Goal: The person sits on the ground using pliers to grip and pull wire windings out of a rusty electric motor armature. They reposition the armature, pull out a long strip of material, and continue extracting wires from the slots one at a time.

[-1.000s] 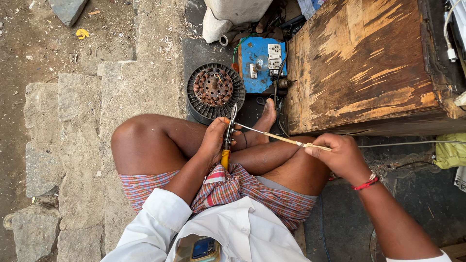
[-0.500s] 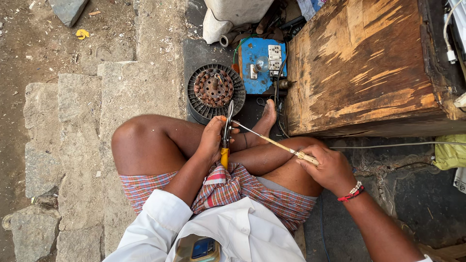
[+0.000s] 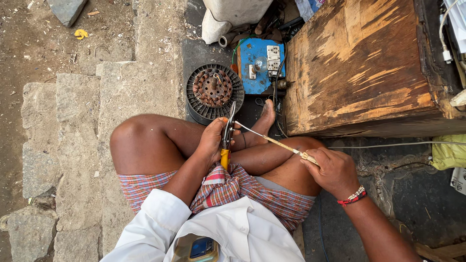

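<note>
I sit cross-legged on stone steps. My left hand [image 3: 211,141] grips a pair of pliers [image 3: 227,133] with yellow handles, jaws pointing away from me. My right hand [image 3: 334,170] pinches the near end of a thin pale stick [image 3: 272,140] that runs diagonally up to the pliers' jaws. A red and white beaded band circles my right wrist. Just beyond the pliers lies a round black motor stator [image 3: 214,92] with rusty brown windings.
A blue electrical board [image 3: 258,65] with a switch and socket lies behind the stator. A worn wooden box [image 3: 359,68] stands at the right. A white sack [image 3: 228,14] is at the top. A thin wire [image 3: 398,144] runs right. Rough stone blocks [image 3: 73,121] lie left.
My right hand has drawn back toward my knee, pulling the stick with it. The left hand with the pliers has stayed almost still.
</note>
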Demonstrator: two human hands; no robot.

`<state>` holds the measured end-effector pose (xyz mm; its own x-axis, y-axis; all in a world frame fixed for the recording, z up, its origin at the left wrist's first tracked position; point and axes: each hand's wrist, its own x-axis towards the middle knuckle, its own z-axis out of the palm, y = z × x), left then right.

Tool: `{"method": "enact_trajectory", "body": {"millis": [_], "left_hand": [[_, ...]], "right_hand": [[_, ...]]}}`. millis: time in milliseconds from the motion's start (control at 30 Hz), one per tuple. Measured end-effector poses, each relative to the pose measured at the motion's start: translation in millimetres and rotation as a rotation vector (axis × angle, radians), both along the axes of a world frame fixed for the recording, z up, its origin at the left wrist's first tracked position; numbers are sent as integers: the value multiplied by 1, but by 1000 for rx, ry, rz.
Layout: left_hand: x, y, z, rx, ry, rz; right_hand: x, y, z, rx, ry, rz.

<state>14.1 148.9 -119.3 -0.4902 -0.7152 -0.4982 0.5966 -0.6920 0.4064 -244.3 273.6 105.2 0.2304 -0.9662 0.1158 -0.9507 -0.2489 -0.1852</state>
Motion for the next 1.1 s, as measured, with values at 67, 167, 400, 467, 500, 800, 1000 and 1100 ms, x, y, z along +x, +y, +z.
{"method": "enact_trajectory", "body": {"millis": [67,167,400,467,500,800,1000,1100], "left_hand": [[1,0,2,10,-7,-6],[1,-1,5,23,5,-6],[2,-1,10,40,-3,-5],[2,0,12,34,-3,-17],[2,0,12,33,-4,-23],[0,1,11,31,-1,-20],[0,2,8,45,-14,-19],[0,2,7,40,-9,-15]], "right_hand": [[2,-2,5,-7,6,21],[4,-5,12,-21,39,66],[4,-10,17,-50,97,96],[3,-11,18,-64,110,103],[3,-11,19,-70,117,107],[2,-13,23,-57,127,110],[3,-13,24,-74,149,126],[2,-13,24,-58,134,119]]}}
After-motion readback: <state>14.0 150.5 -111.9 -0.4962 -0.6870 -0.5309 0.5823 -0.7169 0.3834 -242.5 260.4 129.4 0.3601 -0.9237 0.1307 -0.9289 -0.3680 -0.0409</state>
